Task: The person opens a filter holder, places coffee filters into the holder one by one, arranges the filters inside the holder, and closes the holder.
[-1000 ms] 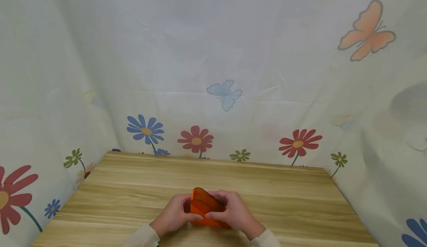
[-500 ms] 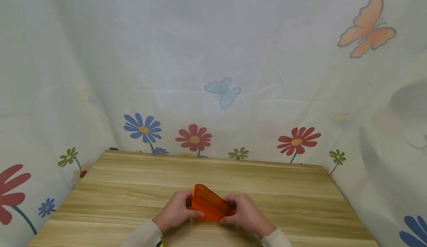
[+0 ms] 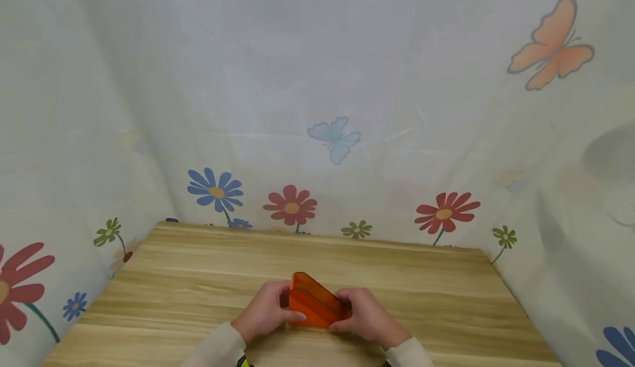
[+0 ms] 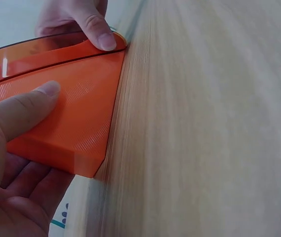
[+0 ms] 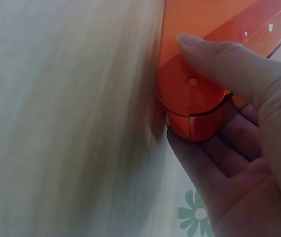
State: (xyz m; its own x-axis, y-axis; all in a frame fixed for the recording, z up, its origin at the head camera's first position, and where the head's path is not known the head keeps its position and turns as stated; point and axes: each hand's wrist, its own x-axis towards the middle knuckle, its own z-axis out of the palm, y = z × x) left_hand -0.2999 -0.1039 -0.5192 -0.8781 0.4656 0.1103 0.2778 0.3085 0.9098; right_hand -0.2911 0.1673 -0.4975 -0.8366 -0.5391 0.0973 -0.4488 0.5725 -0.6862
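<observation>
Low over the table's front part, both hands hold a translucent orange plastic case (image 3: 315, 303). It is fan-shaped, with parallel side walls and a gap between them. My left hand (image 3: 268, 309) grips its wide end, the thumb (image 4: 29, 108) flat on the ribbed side wall and the fingers beneath. On the narrow right end, my right hand (image 3: 367, 314) pinches the rounded corner. In the right wrist view, its thumb (image 5: 219, 59) lies above a disc with a small hole (image 5: 192, 81), and its fingers curl underneath. The case's lower edge is at the wooden surface; the exact kind of object is unclear.
A wood-grain table (image 3: 317, 251) spreads out beneath the hands. White cloth (image 3: 278, 80) with printed flowers and butterflies hangs behind it and along both sides. A dark band with a yellow patch (image 3: 243, 362) shows below the left sleeve.
My right hand has slid rightward along the case to its narrow end, away from the left thumb. The left hand keeps its grip, and the case has shifted slightly up and right.
</observation>
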